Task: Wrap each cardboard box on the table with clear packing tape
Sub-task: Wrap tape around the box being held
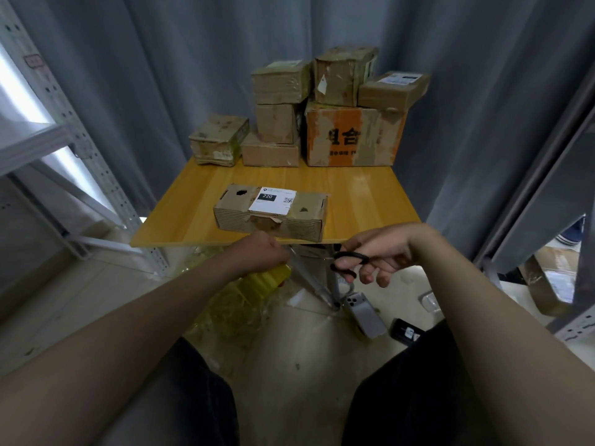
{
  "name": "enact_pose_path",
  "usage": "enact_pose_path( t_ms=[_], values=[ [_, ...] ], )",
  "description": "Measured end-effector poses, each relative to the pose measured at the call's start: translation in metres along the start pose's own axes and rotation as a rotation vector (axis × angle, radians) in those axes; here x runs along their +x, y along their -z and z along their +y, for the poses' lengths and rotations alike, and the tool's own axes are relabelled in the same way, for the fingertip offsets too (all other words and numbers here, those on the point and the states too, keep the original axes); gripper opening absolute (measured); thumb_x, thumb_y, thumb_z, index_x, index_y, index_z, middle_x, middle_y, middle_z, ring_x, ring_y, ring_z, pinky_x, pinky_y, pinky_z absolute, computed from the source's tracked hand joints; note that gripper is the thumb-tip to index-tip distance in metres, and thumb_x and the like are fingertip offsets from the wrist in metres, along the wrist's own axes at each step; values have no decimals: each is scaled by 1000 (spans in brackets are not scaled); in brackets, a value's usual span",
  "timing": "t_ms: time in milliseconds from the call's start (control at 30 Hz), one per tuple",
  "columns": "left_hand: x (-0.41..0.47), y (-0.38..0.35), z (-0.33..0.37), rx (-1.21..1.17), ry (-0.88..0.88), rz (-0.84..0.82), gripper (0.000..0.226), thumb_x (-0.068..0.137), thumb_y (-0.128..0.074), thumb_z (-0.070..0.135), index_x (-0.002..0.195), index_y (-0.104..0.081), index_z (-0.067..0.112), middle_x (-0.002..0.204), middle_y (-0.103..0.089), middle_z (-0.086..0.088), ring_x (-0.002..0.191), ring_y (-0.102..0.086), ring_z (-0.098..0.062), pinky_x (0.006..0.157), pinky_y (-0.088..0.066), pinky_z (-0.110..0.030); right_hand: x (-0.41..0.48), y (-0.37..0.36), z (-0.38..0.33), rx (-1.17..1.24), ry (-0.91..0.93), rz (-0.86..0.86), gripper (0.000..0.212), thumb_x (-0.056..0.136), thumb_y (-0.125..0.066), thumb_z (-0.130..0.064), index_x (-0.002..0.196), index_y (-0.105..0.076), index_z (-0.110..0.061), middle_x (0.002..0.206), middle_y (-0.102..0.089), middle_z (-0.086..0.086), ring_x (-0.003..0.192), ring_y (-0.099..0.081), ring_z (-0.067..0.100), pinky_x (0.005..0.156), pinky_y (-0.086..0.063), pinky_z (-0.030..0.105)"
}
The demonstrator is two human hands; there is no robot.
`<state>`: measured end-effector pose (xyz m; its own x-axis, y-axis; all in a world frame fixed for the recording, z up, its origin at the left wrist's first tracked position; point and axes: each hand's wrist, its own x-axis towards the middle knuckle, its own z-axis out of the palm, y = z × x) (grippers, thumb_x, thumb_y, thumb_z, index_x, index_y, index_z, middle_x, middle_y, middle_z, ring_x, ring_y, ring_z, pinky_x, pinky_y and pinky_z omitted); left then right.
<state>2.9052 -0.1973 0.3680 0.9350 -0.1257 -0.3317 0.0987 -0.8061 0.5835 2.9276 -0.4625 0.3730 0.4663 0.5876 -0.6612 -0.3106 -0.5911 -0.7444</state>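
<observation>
A long flat cardboard box (270, 214) with a white label lies near the front edge of the yellow wooden table (360, 201). Just below that edge, my left hand (257, 254) grips a yellowish roll of clear packing tape (269, 280). A strip of tape (309, 278) runs from the roll toward my right side. My right hand (376, 255) holds black-handled scissors (347, 262), their blades at the tape strip. Both hands are in front of the table, apart from the box.
Several taped cardboard boxes (351, 136) are stacked at the table's far edge against a grey curtain. Metal shelving (64, 146) stands left and right. On the floor lie crumpled tape scraps (231, 310), a phone (363, 313) and a dark device (407, 331).
</observation>
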Motion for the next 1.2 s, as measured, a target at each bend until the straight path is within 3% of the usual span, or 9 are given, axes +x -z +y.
enact_pose_path(
  t_ms=[167,267,333,400,600,733,800,1000,1200],
  values=[
    [-2,1,4,-33,15,-59,18,98,-63,30,87,-63,15,72,-52,-2,58,-48,-15,52,-37,-23,-22,10,-5,379,458,45,80,69,-92,-51,127,-57,-9,108,-63,8,79,-60,17,55,-53,24],
    [-5,1,9,-154,44,-104,22,96,-66,30,101,-73,10,94,-68,-11,79,-65,-25,68,-52,-30,-22,15,-16,533,500,545,72,63,-94,-53,115,-61,-15,102,-63,4,81,-62,16,59,-52,27],
    [-5,0,11,-156,43,-106,23,96,-66,31,105,-74,11,106,-70,-15,92,-69,-30,79,-57,-37,-12,21,-16,348,311,1000,40,82,-83,-47,98,-63,-16,93,-60,2,81,-58,17,63,-45,27],
    [-6,-2,12,-137,39,-105,22,97,-65,32,106,-74,14,110,-70,-15,100,-68,-33,86,-58,-43,3,30,-7,64,114,1205,32,93,-73,-44,80,-62,-16,82,-57,2,85,-56,23,66,-40,32],
    [-9,1,15,-152,22,-110,25,97,-65,33,113,-75,15,119,-68,-16,93,-66,-30,88,-57,-46,24,35,-9,-385,-282,1002,63,87,-60,-66,129,-59,-19,148,-40,16,141,-30,44,113,-26,49],
    [-9,4,12,-181,31,-98,23,96,-67,36,111,-75,21,116,-69,-13,103,-67,-33,93,-57,-49,28,17,-27,-416,155,1267,39,97,-54,-62,120,-69,-35,147,-46,2,140,-29,37,117,-28,51],
    [-9,4,12,-214,36,-98,21,94,-69,37,109,-75,24,115,-69,-12,104,-67,-33,94,-57,-51,39,7,-38,-492,416,1195,38,100,-52,-59,129,-68,-39,152,-47,-6,144,-28,29,119,-27,52],
    [-10,-1,14,-300,27,-110,22,95,-67,35,110,-77,22,116,-69,-12,98,-67,-27,87,-54,-41,82,-7,-41,-632,435,969,54,92,-60,-67,141,-60,-44,162,-41,-9,145,-32,27,116,-29,44],
    [-9,-2,10,-376,30,-100,26,99,-64,31,118,-74,17,73,-70,9,53,-65,0,70,-49,-24,87,-2,-40,-714,515,993,55,90,-62,-66,137,-65,-37,156,-51,-3,139,-47,28,114,-38,48]
  ],
)
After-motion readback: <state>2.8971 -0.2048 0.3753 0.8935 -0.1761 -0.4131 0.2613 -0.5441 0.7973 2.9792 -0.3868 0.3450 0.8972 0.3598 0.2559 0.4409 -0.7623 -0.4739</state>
